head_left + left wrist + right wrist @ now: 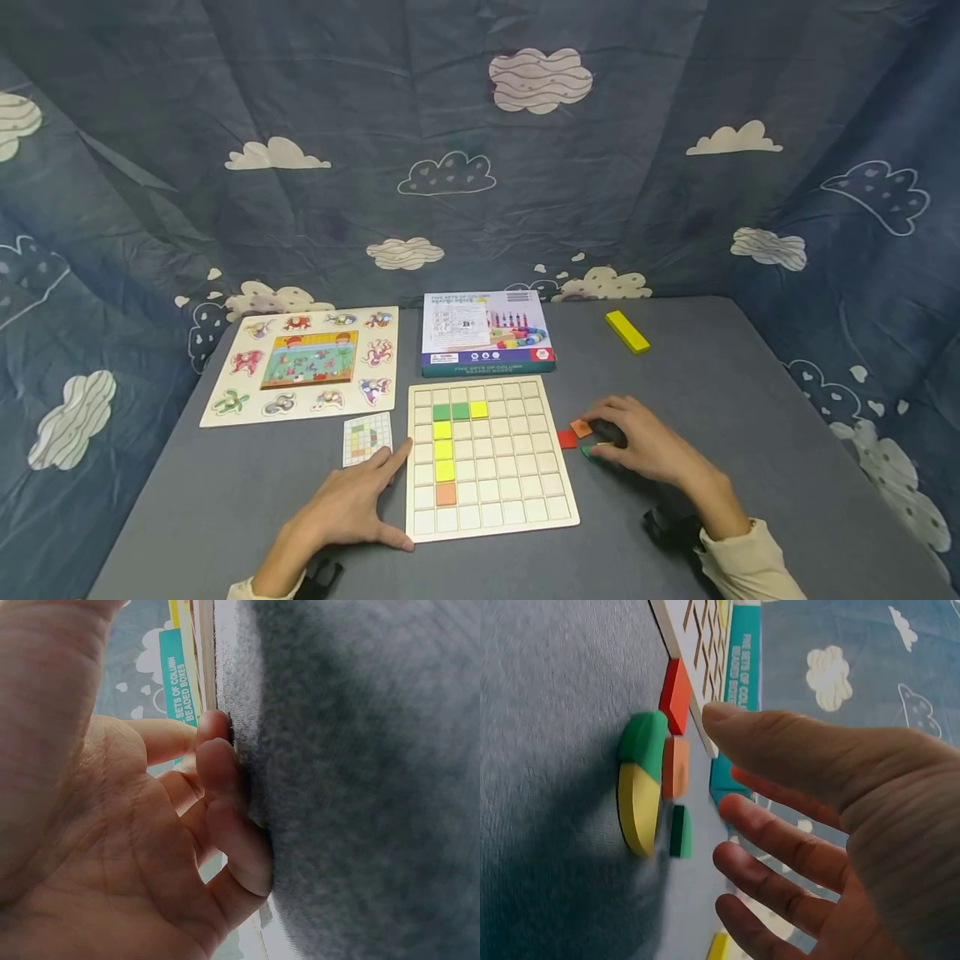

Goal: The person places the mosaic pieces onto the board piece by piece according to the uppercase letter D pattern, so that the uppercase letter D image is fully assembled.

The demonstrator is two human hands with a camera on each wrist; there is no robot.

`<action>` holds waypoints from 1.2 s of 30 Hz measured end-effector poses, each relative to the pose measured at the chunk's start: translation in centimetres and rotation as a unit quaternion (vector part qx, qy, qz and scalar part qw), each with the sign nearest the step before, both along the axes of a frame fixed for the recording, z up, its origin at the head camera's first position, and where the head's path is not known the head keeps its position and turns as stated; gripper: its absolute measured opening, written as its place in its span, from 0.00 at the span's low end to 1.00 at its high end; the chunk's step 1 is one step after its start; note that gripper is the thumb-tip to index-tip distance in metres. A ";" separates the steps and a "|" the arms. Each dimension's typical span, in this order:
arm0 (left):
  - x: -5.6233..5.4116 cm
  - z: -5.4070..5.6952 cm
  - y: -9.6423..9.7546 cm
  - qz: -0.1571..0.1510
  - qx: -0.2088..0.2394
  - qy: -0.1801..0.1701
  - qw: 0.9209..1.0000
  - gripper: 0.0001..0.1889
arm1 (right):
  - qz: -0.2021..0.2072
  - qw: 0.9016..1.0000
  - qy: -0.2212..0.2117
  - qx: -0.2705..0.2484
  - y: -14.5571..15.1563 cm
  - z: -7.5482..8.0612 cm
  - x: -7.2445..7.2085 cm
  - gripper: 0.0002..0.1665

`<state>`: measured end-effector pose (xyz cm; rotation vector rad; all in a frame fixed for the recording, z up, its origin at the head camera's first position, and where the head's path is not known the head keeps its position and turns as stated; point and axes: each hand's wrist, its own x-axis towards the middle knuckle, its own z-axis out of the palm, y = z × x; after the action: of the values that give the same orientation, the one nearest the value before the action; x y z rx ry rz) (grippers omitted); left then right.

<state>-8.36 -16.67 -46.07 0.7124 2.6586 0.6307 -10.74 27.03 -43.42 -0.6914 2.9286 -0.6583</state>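
A wooden grid board [510,490] lies flat in the middle of the table, with green, yellow and orange square tiles in its upper row and left column. Against its left edge and lower left corner rests my left hand [348,504], fingers spread. Right of the board, my right hand [637,442] hovers over loose pieces, thumb and fingers apart and nothing between them. In the right wrist view these are a red tile [676,696], an orange tile [676,766], a small green piece [680,831], and a curved green piece [643,742] touching a yellow one [637,814].
A small pattern card [367,438] lies left of the board. Behind it is an animal puzzle board [300,408]. A beaded-boxes carton [487,333] stands beyond the grid board, and a yellow bar [627,332] lies at the back right. A cloud-print cloth [585,208] hangs behind the table.
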 end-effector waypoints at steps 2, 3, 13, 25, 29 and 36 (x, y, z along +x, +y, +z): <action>0.0 -0.1 0.0 -0.001 -0.001 0.002 1.000 0.70 | -0.002 1.000 -0.008 0.003 0.2 0.0 -0.1 0.24; 0.0 -0.1 0.0 -0.003 -0.002 0.004 1.000 0.70 | -0.002 1.000 -0.008 0.004 0.3 0.0 -0.1 0.24; 0.1 -0.2 0.1 -0.002 -0.003 0.001 1.000 0.70 | 0.005 1.000 -0.023 0.020 0.0 -0.5 0.0 0.24; 0.0 -0.2 -0.1 -0.007 -0.007 0.019 1.000 0.70 | 0.005 0.998 0.023 0.052 -0.9 -1.1 0.0 0.20; 0.0 -0.3 0.0 -0.008 -0.003 0.014 1.000 0.70 | 0.011 0.997 0.029 0.064 -1.0 -0.9 0.0 0.16; 0.2 -0.2 0.0 -0.017 -0.004 0.033 0.999 0.70 | 0.009 0.995 0.074 0.069 -1.0 -1.0 0.0 0.07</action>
<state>-8.19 -16.66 -46.26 0.7879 2.7012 0.5966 -10.70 26.02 -44.46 -0.7839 3.0610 -0.4144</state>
